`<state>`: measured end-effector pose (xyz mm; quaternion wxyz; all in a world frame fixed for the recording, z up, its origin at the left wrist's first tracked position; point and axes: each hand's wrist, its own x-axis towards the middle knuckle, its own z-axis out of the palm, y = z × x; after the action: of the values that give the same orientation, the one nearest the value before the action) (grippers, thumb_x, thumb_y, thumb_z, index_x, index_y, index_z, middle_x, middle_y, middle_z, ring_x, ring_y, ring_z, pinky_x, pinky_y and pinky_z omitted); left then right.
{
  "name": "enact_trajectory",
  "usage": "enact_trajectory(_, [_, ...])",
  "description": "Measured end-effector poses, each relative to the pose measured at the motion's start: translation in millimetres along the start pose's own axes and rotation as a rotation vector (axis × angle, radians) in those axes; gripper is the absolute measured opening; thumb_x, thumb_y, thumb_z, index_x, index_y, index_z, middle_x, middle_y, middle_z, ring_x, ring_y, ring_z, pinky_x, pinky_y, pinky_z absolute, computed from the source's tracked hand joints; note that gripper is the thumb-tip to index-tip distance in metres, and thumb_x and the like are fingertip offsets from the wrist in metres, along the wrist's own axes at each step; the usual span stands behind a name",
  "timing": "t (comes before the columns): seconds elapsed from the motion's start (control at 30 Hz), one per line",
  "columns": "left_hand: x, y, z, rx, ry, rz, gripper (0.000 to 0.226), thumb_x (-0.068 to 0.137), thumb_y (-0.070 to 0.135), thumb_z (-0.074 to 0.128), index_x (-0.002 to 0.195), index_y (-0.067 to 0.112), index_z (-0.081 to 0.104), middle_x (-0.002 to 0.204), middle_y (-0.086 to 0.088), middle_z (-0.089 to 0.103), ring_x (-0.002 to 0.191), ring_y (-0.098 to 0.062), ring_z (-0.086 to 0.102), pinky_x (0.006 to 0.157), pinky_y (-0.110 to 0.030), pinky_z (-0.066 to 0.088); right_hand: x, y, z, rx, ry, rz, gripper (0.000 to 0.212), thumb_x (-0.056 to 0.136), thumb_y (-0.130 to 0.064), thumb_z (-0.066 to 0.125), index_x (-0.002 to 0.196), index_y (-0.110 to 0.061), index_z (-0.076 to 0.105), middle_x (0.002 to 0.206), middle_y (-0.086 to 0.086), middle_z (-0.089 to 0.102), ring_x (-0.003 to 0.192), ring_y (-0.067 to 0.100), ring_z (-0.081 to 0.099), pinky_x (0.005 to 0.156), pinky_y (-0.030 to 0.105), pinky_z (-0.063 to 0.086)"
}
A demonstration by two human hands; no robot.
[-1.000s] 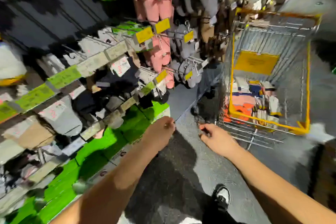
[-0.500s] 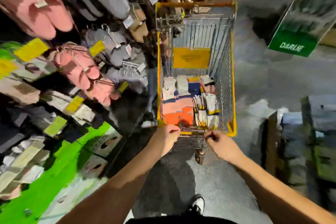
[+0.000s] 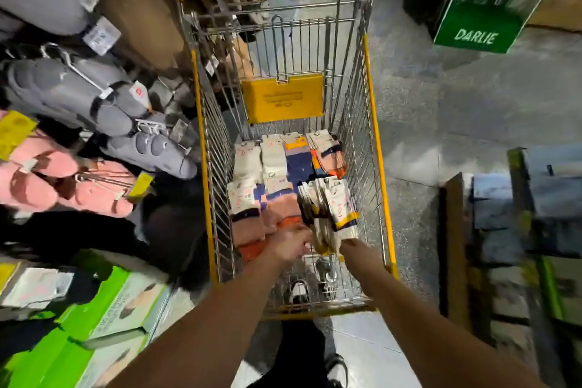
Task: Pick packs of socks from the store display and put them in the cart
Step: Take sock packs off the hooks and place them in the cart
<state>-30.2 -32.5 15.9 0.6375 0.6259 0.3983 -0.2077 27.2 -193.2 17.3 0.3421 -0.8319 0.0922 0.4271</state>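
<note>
Over the near end of the cart (image 3: 376, 148), both hands reach in. Left hand (image 3: 288, 246) and right hand (image 3: 354, 250) together grasp a bundle of sock packs (image 3: 329, 208), beside other packs (image 3: 267, 179) lying inside

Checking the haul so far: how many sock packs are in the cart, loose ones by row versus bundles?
back-row packs, lying flat: 4
front-row packs, lying flat: 2
bundle between the left hand and right hand: 1, its packs too blurred to count
Total in the cart: 6 loose packs plus 1 bundle
</note>
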Motion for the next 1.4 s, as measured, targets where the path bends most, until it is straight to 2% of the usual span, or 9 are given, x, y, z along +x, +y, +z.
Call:
enact_trajectory(0.1, [55, 11, 6, 0.046, -0.025, -0.089, 0.026, 0.087, 0.016, 0.062, 0.061, 0.019, 0.066, 0.063, 0.0, 0.064, 0.063, -0.019, 0.057, 0.06, -0.027, 0.042, 44, -3, 13, 0.13, 0.015, 0.097, 0.044, 0.101, -0.014, 0.042, 0.144, -0.011, 0.047, 0.116, 0.015, 0.06, 0.078, 0.019, 0.055, 0.066, 0.031, 0.042])
enact_trajectory(0.17, [83, 17, 13, 0.084, -0.062, -0.107, 0.028, 0.094, 0.015, 0.06, 0.066, 0.014, 0.061, 0.053, 0.003, 0.062, 0.059, -0.015, 0.06, 0.062, -0.029, 0.048, 64, -5, 20, 0.157, 0.056, 0.132, 0.05, 0.1, -0.016, 0.041, 0.149, -0.013, 0.043, 0.13, 0.019, 0.058, 0.1, 0.029, 0.059, 0.083, 0.037, 0.047])
enact_trajectory(0.27, [121, 22, 20, 0.046, -0.089, -0.123, 0.009, 0.098, 0.025, 0.064, 0.098, 0.019, 0.057, 0.076, 0.001, 0.063, 0.059, -0.012, 0.062, 0.059, -0.027, 0.05, 94, -12, 31, 0.259, 0.122, 0.145, 0.052, 0.096, -0.028, 0.037, 0.144, -0.012, 0.049, 0.136, 0.019, 0.058, 0.113, 0.032, 0.056, 0.088, 0.035, 0.042])
enact_trajectory(0.57, [178, 7, 65, 0.032, -0.024, -0.133, 0.084, 0.057, 0.059, 0.079, 0.126, 0.018, 0.055, 0.121, -0.001, 0.068, 0.115, -0.025, 0.064, 0.099, -0.04, 0.052, 135, 2, 54, 0.641, 0.281, 0.18, 0.053, 0.1, -0.055, 0.033, 0.141, -0.027, 0.051, 0.138, 0.006, 0.06, 0.129, 0.027, 0.057, 0.107, 0.047, 0.046])
enact_trajectory(0.77, [202, -8, 85, 0.141, -0.009, -0.164, 0.108, 0.044, 0.072, 0.067, 0.137, 0.02, 0.049, 0.138, -0.006, 0.056, 0.124, -0.03, 0.057, 0.108, -0.044, 0.045, 134, 11, 42, 0.848, 0.315, 0.206, 0.036, 0.111, -0.032, 0.024, 0.125, -0.024, 0.055, 0.108, -0.001, 0.065, 0.095, 0.014, 0.062, 0.086, 0.04, 0.05])
enact_trajectory(1.03, [193, 2, 82, 0.022, -0.025, -0.155, 0.059, 0.09, 0.023, 0.072, 0.136, 0.018, 0.037, 0.123, -0.001, 0.062, 0.114, -0.025, 0.06, 0.096, -0.032, 0.046, 142, 19, 40, 0.861, 0.257, 0.255, 0.045, 0.109, -0.028, 0.023, 0.138, -0.021, 0.056, 0.131, 0.006, 0.065, 0.118, 0.019, 0.06, 0.089, 0.04, 0.05])
enact_trajectory(1.27, [180, 4, 71, -0.161, 0.072, -0.122, 0.032, 0.077, 0.022, 0.067, 0.106, 0.012, 0.06, 0.086, 0.001, 0.066, 0.079, -0.019, 0.061, 0.076, -0.032, 0.05, 126, -5, 41, 0.622, 0.252, 0.095, 0.037, 0.096, -0.032, 0.042, 0.125, -0.016, 0.059, 0.125, 0.012, 0.06, 0.102, 0.016, 0.061, 0.088, 0.023, 0.053])
enact_trajectory(1.33, [171, 3, 64, -0.215, 0.074, -0.093, 0.022, 0.083, 0.008, 0.069, 0.1, 0.014, 0.058, 0.089, -0.003, 0.065, 0.081, -0.02, 0.058, 0.072, -0.031, 0.046, 118, -9, 41, 0.438, 0.266, 0.107, 0.026, 0.095, -0.04, 0.039, 0.107, -0.03, 0.061, 0.123, 0.01, 0.062, 0.108, 0.023, 0.06, 0.099, 0.031, 0.049])
enact_trajectory(1.4, [160, 1, 53, -0.23, 0.109, -0.067, 0.033, 0.081, 0.005, 0.073, 0.111, 0.011, 0.06, 0.098, -0.01, 0.069, 0.083, -0.02, 0.061, 0.072, -0.026, 0.049, 103, -21, 36, 0.392, 0.297, 0.065, 0.009, 0.103, -0.031, 0.048, 0.106, -0.027, 0.055, 0.11, 0.007, 0.063, 0.093, 0.018, 0.062, 0.085, 0.024, 0.052])
